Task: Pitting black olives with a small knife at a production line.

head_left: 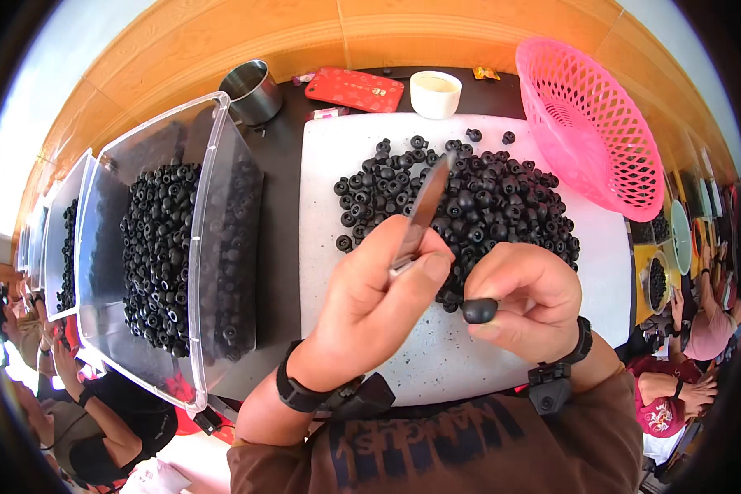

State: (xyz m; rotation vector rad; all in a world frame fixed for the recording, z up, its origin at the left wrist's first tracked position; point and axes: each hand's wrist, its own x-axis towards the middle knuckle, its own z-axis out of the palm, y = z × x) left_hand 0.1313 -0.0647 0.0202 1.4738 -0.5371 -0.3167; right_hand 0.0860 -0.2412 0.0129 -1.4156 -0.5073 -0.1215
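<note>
The left hand (370,300) grips a knife (427,202), blade toward one o'clock, while the right hand (539,300) pinches a black rounded piece (479,310) at six o'clock from the pile of similar pieces (469,202).

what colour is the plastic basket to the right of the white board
The plastic basket is bright pink all over; the head view shows it best.
</note>
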